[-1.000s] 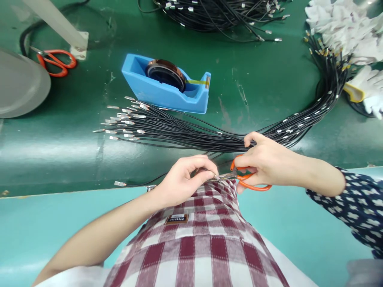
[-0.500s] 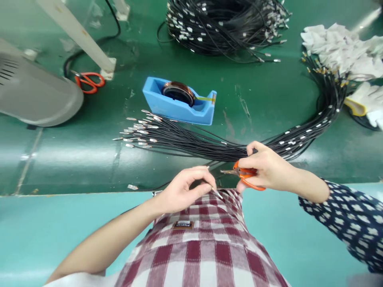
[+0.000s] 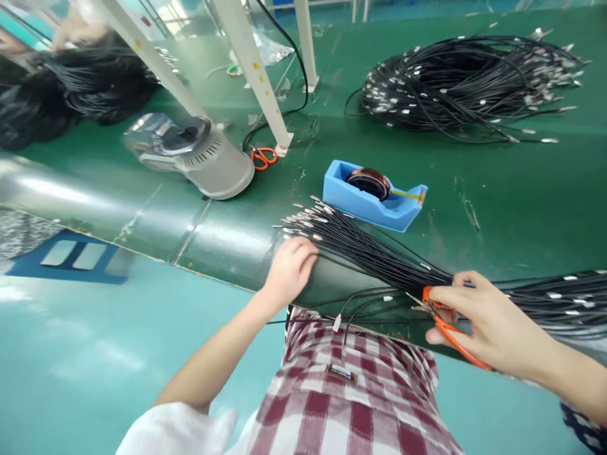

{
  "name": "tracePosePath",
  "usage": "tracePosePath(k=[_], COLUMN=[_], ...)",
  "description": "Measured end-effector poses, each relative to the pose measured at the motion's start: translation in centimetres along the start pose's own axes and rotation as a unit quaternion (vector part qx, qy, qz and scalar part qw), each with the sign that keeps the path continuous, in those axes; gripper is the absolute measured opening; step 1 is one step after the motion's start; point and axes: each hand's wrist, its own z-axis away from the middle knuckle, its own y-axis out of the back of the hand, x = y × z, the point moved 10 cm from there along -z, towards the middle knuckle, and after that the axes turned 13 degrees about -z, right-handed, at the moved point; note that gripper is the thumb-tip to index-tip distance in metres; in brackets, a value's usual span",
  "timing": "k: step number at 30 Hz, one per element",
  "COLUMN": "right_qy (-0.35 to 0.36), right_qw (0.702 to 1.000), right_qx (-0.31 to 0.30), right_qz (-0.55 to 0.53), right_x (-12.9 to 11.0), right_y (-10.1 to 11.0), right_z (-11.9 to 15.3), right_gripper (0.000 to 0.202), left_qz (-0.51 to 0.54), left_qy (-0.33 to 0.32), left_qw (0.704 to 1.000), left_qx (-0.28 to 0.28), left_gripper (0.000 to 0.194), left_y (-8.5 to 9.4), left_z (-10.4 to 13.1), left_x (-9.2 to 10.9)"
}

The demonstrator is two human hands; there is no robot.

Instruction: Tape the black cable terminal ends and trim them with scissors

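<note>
Gripping a pair of orange-handled scissors (image 3: 443,328), the right hand (image 3: 488,328) curls its fingers around the handles, the slightly parted blades pointing left above the near part of the tabletop (image 3: 521,208). Carried low in the palm like this, the tool probably leaves the forefinger, arched beside the cables, some freedom. The left hand (image 3: 289,268) reaches to the pale-tipped ends of the black cable bundle (image 3: 374,253), its fingers drawn together next to the outermost cable; whether they pinch it or merely touch it I cannot tell.

The bundle lies stretched along the tabletop, ends fanned at the left, the rest passing behind the right hand and onward; laid lengthwise, it seems arranged so the tips sit within easy reach. A few loose cables (image 3: 360,294) lie between it and the front edge, apparently to keep them separate. Just behind the bundle stands a blue tape dispenser (image 3: 355,203), its strip facing right, which would suit the right hand. Farther back rests a large cable coil (image 3: 403,101), presumably set away so the tangles do not mix. Spare scissors (image 3: 264,159) lie beside a grey device (image 3: 225,164), seemingly parked aside.
</note>
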Motion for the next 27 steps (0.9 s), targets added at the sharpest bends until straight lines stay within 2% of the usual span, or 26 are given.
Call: tracePosePath(k=[2, 5, 8, 10, 11, 12, 13, 15, 17, 19, 23, 27], right_qy=[-0.014, -0.033, -0.034, -0.021, -0.013, -0.007, -0.003, -0.005, -0.011, -0.020, -0.065, -0.089], right_qw=[1.000, 0.999, 0.999, 1.000, 1.000, 1.000, 0.999, 0.997, 0.991, 0.980, 0.953, 0.931], right_qx=[-0.025, -0.034, -0.035, -0.022, -0.009, 0.008, 0.027, 0.059, 0.066, 0.047, 0.028, 0.056], right_qz=[0.003, 0.004, 0.002, -0.001, -0.005, -0.012, -0.022, -0.058, -0.120, -0.192, -0.296, -0.349], right_x=[0.5, 1.0, 0.4, -0.7, -1.4, -2.1, -2.8, -4.0, -5.0, -5.7, -5.3, -4.2], right_y=[-0.7, -1.0, -1.2, -1.1, -1.0, -0.9, -0.8, -1.0, -1.9, -3.6, -6.3, -6.8], right_z=[-0.3, -0.9, -2.2, -3.4, -4.1, -4.9, -5.7, -7.3, -8.8, -10.1, -10.7, -9.5], right_gripper=[0.029, 0.030, 0.030, 0.030, 0.030, 0.030, 0.031, 0.031, 0.029, 0.023, 0.017, 0.018], left_qz=[-0.076, -0.079, -0.054, 0.005, 0.082, 0.185, 0.280, 0.429, 0.518, 0.569, 0.606, 0.607], left_qy=[0.036, 0.058, 0.052, 0.067, 0.095, 0.136, 0.164, 0.177, 0.174, 0.186, 0.220, 0.221], left_qw=[0.996, 0.995, 0.997, 0.998, 0.992, 0.973, 0.946, 0.886, 0.838, 0.801, 0.765, 0.763], left_qx=[0.029, 0.018, 0.000, -0.018, -0.032, -0.029, -0.023, -0.006, -0.004, 0.001, 0.013, -0.005], left_gripper=[0.019, 0.019, 0.014, 0.009, 0.007, 0.008, 0.012, 0.020, 0.024, 0.024, 0.026, 0.023], left_y=[1.0, 1.4, 2.1, 3.0, 3.3, 3.9, 4.3, 5.0, 5.0, 4.3, 2.2, 0.7], left_z=[-0.6, -1.1, -1.0, -0.3, 0.3, 0.9, 1.5, 2.2, 2.3, 2.0, 1.5, 1.2], left_x=[-3.2, -6.2, -6.7, -6.4, -6.5, -6.6, -6.3, -4.8, -3.0, -1.7, -0.4, 1.4])
